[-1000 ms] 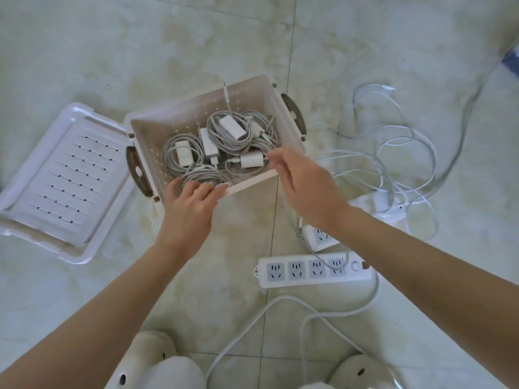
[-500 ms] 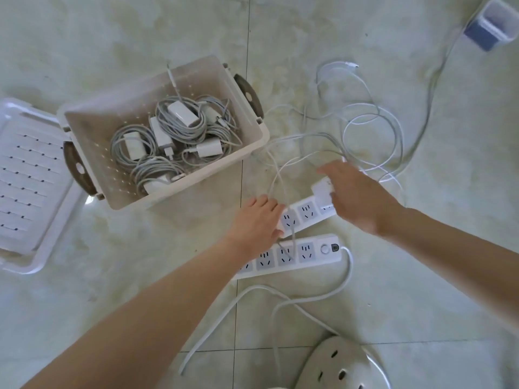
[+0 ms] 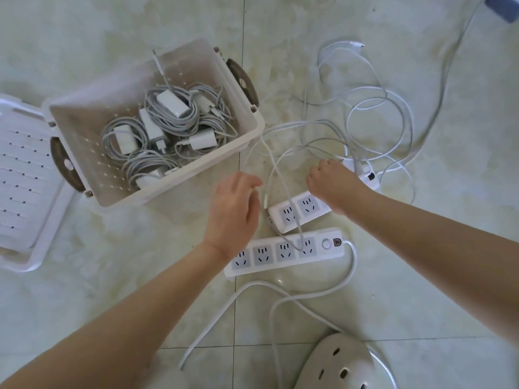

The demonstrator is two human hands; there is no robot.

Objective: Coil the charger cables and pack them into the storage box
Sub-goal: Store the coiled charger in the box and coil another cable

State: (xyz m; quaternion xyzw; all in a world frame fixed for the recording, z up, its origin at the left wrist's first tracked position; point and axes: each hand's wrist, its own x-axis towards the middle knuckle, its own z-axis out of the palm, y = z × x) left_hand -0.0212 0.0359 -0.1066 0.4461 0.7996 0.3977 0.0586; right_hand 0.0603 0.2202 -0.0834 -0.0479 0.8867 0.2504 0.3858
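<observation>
Storage box (image 3: 202,172), upper left of frame: several coiled chargers (image 3: 171,113) already packed. Loose cables (image 3: 365,130) sprawl uncoiled on floor, upper right; that work awaits you. Your left hand (image 3: 236,209) open, mid-frame. Right hand (image 3: 334,183) curled over power strip (image 3: 297,211), grip unclear.

**Floor layout, head view**

Storage box (image 3: 196,175) sits on the floor (image 3: 112,276), upper left. Lid (image 3: 25,192) lies flat just beside the box's left side. Coiled chargers (image 3: 168,127) are piled inside the box. Loose cables (image 3: 358,161) sprawl on the floor right of the box, and one strand crosses both power strips. Far power strip (image 3: 297,211) lies angled, in front of and right of the box. Near power strip (image 3: 283,252) sits just in front of it. Left hand (image 3: 236,203) is between box and far strip. Right hand (image 3: 331,181) is over the far strip's right part. Shoe (image 3: 342,363) is bottom right, nearest the camera.
</observation>
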